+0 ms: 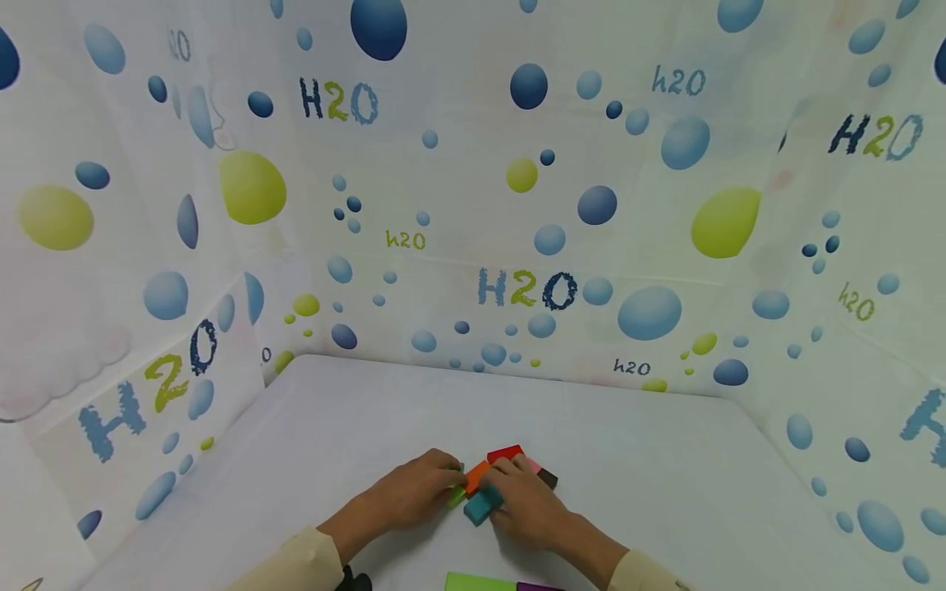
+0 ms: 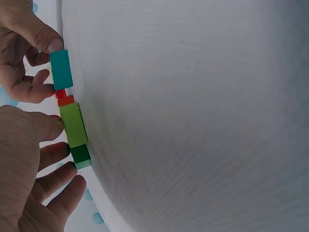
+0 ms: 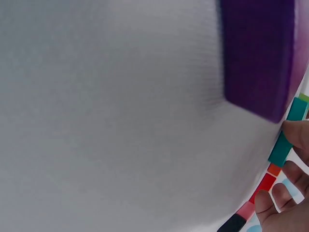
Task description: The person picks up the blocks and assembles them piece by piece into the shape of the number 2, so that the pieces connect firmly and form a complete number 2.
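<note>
My right hand [image 1: 525, 505] holds a teal block [image 1: 483, 505]; in the right wrist view its thumb [image 3: 294, 133] lies against the block's side. My left hand [image 1: 421, 490] touches a light green block [image 2: 74, 125] with loosely spread fingers. A dark green block [image 2: 80, 156] sits at the end of the light green one, close to the left fingertips. Between the hands lies an orange block [image 1: 477, 476]. A red block [image 1: 505, 452], a pink block [image 3: 245, 210] and a black block [image 1: 548, 478] lie beyond the right hand, partly covered by it.
A bigger lime green block [image 1: 480, 582] and a purple block [image 1: 538, 587] lie at the front edge of the head view. The purple one looms close in the right wrist view. White cloth covers the table [image 1: 643, 460], with patterned curtains [image 1: 458, 189] behind and at both sides.
</note>
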{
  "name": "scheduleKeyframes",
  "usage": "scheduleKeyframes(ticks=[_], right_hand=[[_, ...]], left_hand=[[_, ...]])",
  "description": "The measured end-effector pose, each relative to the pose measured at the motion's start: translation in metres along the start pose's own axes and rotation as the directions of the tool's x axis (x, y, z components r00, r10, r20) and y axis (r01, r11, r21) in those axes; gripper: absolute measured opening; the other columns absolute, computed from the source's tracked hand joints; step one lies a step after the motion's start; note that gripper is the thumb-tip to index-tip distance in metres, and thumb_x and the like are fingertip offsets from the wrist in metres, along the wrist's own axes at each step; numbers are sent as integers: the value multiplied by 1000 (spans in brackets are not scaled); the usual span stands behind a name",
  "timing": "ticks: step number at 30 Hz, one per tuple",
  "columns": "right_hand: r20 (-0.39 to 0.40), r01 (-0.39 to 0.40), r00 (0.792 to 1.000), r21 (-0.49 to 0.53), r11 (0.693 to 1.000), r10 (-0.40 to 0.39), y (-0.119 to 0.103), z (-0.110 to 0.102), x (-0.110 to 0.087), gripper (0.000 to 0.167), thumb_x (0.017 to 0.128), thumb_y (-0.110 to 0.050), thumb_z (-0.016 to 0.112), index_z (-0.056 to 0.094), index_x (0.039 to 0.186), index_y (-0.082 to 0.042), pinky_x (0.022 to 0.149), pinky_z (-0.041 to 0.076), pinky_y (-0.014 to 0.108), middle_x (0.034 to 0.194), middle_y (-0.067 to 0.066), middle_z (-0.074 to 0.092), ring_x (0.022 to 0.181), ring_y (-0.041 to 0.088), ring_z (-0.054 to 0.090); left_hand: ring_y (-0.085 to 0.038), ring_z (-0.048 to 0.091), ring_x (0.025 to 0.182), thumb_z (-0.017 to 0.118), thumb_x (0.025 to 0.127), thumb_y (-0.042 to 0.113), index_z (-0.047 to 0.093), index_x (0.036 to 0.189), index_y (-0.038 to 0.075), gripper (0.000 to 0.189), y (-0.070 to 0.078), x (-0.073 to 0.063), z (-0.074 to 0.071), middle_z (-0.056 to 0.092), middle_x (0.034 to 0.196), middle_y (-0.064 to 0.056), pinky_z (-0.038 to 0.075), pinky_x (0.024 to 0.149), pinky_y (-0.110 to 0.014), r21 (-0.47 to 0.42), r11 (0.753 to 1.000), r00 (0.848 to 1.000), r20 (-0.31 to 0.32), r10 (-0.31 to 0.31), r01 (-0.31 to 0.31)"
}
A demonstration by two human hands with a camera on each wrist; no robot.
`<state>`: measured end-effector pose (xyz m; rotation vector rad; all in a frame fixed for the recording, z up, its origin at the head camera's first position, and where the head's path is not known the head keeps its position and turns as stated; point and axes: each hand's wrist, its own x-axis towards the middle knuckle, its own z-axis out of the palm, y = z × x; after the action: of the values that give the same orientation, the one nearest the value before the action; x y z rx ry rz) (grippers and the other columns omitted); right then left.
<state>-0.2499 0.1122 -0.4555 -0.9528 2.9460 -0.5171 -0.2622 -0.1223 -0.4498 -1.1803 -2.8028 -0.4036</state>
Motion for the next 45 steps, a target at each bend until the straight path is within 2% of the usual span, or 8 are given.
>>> scheduleKeyframes(ticks=[8,13,20,27,37,41,45], right_hand=[[28,-32,999,64,997,30,4,1,-4,27,90,-18,77,67,115,-21,90,49,30,112,-10,59,106,14,43],[53,-58,997,96,994,53,4,1,-4,29,89,-19,79,68,116,-19,86,50,25,111,-10,59,104,12,43],[86,-89,993,110,990,80,4,0,-7,31,89,-22,80,67,117,-19,84,50,21,110,-12,59,103,9,42],[79,-54,996,101,993,46,6,-2,-11,29,89,-24,79,65,114,-20,88,48,24,109,-14,59,104,9,41],[107,-50,994,153,987,34,10,1,-16,30,88,-24,79,65,115,-22,86,47,24,110,-15,59,103,9,40],[108,-13,994,147,989,-3,10,1,-19,29,89,-26,78,65,115,-23,99,46,32,112,-15,59,110,9,45],[107,21,994,153,988,-38,9,0,-22,29,90,-27,77,65,115,-23,102,45,34,114,-15,59,112,9,46]], left_hand=[[-21,59,122,68,97,14,73,126,15,29,1,-1,1,65,129,-3,53,102,-38,3,1000,1000,7,-22,22],[-21,59,123,68,97,15,73,126,16,30,1,-2,1,65,129,-2,53,102,-38,-2,999,999,21,-32,32],[-21,58,123,68,97,14,72,127,16,30,2,-2,2,64,130,-2,53,102,-37,1,1000,1000,25,-19,19],[-21,58,124,67,98,13,71,127,15,30,1,-1,1,63,131,-4,52,103,-38,8,1000,1000,20,-4,4],[-23,59,123,68,97,13,71,128,14,31,4,-1,-1,64,131,-5,53,102,-39,22,1000,1000,17,-15,15],[-23,59,123,67,98,13,71,128,14,30,4,-2,-2,64,131,-6,53,102,-40,15,1000,1000,12,-17,17],[-22,58,124,66,98,13,71,128,14,30,3,-1,-2,64,131,-5,52,103,-38,19,1000,1000,15,-23,23]])
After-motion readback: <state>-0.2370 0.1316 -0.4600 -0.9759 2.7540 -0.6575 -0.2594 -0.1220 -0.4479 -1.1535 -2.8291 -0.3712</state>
